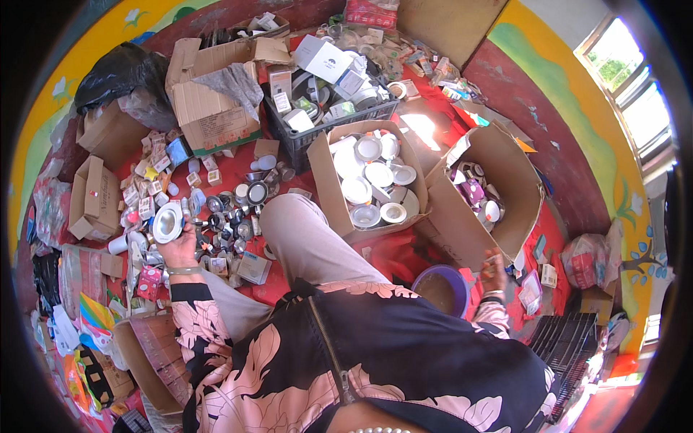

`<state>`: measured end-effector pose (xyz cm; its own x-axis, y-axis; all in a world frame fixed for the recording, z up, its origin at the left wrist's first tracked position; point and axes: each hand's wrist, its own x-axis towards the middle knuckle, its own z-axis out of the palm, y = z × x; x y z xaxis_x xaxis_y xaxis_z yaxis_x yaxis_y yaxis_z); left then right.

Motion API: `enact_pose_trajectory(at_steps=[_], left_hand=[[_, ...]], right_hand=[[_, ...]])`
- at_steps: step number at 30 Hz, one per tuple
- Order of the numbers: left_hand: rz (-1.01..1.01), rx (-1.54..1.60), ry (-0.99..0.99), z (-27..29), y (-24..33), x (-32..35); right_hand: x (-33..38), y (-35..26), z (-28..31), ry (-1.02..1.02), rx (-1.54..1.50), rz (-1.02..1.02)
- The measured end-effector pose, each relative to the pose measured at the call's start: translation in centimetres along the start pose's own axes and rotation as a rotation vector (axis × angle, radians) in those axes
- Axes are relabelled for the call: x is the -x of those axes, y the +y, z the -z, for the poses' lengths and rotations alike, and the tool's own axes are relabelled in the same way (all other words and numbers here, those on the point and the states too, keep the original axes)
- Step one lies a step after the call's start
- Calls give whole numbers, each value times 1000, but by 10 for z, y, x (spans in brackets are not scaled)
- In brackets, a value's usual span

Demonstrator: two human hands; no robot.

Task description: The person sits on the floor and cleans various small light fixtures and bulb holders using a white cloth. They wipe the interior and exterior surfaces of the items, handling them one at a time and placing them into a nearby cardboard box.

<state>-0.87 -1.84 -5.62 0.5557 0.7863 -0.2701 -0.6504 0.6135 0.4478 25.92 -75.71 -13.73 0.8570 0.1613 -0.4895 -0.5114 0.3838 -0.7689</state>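
Observation:
My left hand (179, 249) is closed on a white round downlight (168, 221) with a silvery centre, held above a heap of loose lamps (234, 216) and small boxes. On the other side, my right hand (494, 273) is beside the near corner of an open cardboard box (518, 191). Its fingers look loosely apart, and I see nothing in them. That box holds a few purple and white items (473, 191). In front of me, another cardboard box (336, 202) is filled with white round downlights (379, 174).
A dark plastic crate (292, 141) full of lamps and cartons stands behind the boxes. A purple basin (451, 283) sits by my right forearm. Cardboard boxes (216, 115) and a black plastic bag (123, 76) line the far left. Black slotted racks (570, 353) lie at lower right.

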Motion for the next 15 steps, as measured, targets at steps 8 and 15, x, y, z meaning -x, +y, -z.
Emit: enact_pose_trajectory(at_steps=[8,15], left_hand=[[-48,20,-76,13,18,11],[68,166,-293,-21,-5,18]], right_hand=[[-23,47,-105,-47,248,-231],[-65,36,-113,-632,2399,-206]])
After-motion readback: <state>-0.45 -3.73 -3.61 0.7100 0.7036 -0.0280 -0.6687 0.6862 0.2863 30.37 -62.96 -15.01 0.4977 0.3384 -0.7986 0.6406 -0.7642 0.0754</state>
